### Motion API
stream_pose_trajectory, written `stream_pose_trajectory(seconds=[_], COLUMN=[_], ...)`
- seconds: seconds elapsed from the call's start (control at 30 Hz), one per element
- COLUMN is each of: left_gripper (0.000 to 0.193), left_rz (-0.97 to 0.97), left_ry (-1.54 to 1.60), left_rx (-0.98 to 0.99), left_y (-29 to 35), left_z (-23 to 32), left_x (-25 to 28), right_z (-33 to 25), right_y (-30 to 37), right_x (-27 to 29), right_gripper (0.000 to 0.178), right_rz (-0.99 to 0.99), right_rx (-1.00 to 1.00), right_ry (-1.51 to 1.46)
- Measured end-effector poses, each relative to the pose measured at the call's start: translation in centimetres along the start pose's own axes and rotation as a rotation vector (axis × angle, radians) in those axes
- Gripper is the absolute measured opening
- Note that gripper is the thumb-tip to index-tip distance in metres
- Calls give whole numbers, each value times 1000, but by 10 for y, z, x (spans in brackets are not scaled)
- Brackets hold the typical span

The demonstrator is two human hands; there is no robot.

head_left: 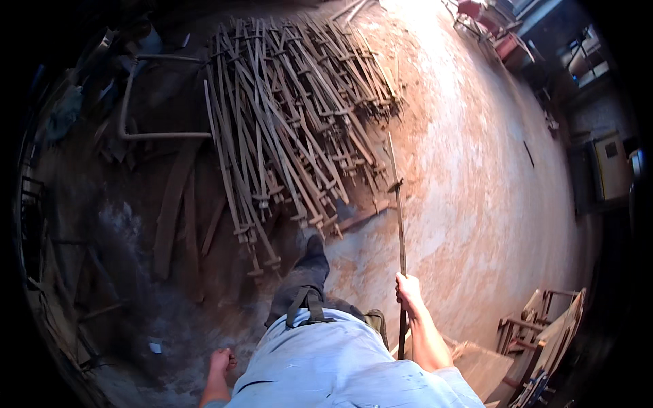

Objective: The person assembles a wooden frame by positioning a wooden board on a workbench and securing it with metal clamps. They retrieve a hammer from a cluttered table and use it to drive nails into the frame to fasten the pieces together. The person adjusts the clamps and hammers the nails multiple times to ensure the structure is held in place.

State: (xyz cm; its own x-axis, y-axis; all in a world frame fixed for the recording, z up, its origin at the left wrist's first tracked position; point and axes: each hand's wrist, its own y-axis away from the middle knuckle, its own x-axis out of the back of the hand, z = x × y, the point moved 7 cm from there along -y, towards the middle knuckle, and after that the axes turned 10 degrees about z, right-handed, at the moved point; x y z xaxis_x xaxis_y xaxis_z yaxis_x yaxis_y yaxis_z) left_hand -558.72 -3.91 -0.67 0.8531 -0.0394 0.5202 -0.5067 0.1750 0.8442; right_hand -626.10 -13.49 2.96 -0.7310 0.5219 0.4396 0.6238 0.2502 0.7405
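My right hand (pixel 408 292) is wrapped round a long, thin bar clamp (pixel 400 231). The clamp stretches away ahead of me, with a small crosspiece partway along its bar, and its near end passes down beside my body. At the lower left, my left hand (pixel 223 360) hangs beside my body with its fingers curled in, and nothing shows in it. Ahead and a little left lies a large heap of similar bar clamps (pixel 286 122), side by side and overlapping on the floor. The held clamp is to the right of this heap.
A bent metal tube frame (pixel 163 136) stands left of the heap, near some long boards (pixel 175 211). Wooden frames (pixel 544 326) lean at the lower right. My foot (pixel 314 246) is close to the heap's near end. The floor (pixel 490 204) is stained and dusty.
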Motion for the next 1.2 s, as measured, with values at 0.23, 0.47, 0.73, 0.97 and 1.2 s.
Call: stream_pose_trajectory(seconds=[0.23,0.47,0.73,0.97,1.2], left_gripper=[16,10,19,21,23], left_rz=[-58,119,127,117,89], left_ry=[204,348,131,-63,-4], left_rx=[-131,-112,191,163,47], left_y=[12,74,118,146,103], left_z=[162,208,83,225,364], left_x=[-104,-109,-188,-320,-430], right_z=[-110,-206,-354,-554,-730], right_y=[-82,-200,-414,-537,-581], right_x=[15,-28,-120,-231,-322], right_gripper=[25,28,31,37,41], right_rz=[43,-2,116,98,261], right_rx=[60,144,584,899,1398], right_ry=[154,287,527,616,466])
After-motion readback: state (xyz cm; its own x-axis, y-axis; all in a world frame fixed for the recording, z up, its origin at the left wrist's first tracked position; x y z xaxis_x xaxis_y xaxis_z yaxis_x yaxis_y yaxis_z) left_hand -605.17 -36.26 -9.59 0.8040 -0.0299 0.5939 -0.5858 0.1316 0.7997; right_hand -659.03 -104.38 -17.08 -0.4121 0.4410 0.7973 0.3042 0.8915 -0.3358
